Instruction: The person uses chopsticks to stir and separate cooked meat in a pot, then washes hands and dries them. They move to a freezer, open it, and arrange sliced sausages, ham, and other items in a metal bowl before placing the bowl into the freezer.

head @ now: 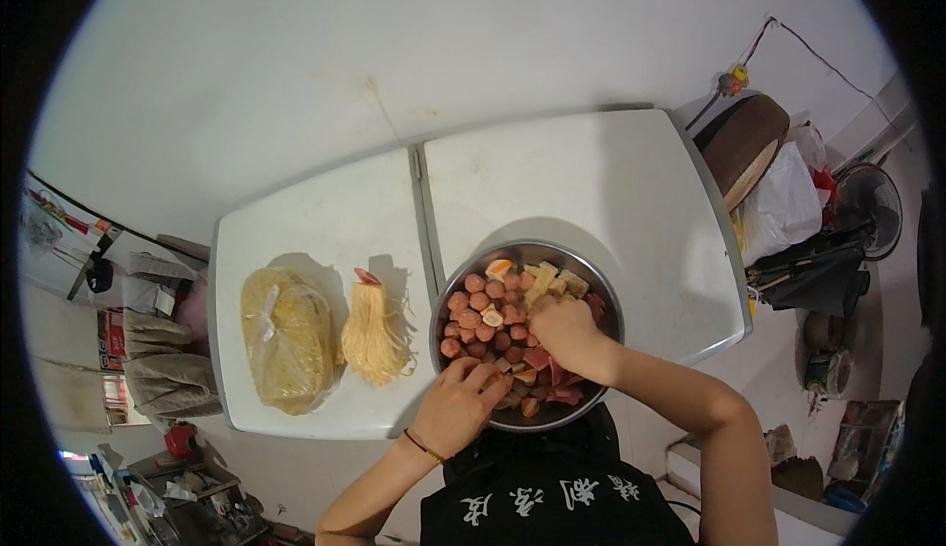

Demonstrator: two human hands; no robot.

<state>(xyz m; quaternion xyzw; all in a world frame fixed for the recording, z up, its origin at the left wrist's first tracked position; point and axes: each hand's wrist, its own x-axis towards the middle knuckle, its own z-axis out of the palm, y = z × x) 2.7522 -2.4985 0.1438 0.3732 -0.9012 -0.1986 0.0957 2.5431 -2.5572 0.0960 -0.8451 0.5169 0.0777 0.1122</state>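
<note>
A round stainless steel bowl point(619, 357) stands near the front edge of the white table. Inside it are several pinkish meatballs point(469, 318), pale spongy tofu-like pieces point(545, 277), pink meat slices point(565, 395) and orange-and-white pieces point(498, 269). My right hand point(565, 330) reaches down into the middle right of the food; its fingertips are hidden, so any hold is unclear. Over the bowl's front-left rim lies my left hand point(457, 400), its fingers bent onto the food at that side. What those fingertips touch cannot be made out.
Left of the bowl lies a bundle of thin pale-yellow strands point(369, 335) with a red band. Farther left is a knotted clear plastic bag point(288, 339) of yellowish food. A metal seam point(423, 213) divides the tabletop point(562, 169). A black fan point(870, 210) stands beyond its right end.
</note>
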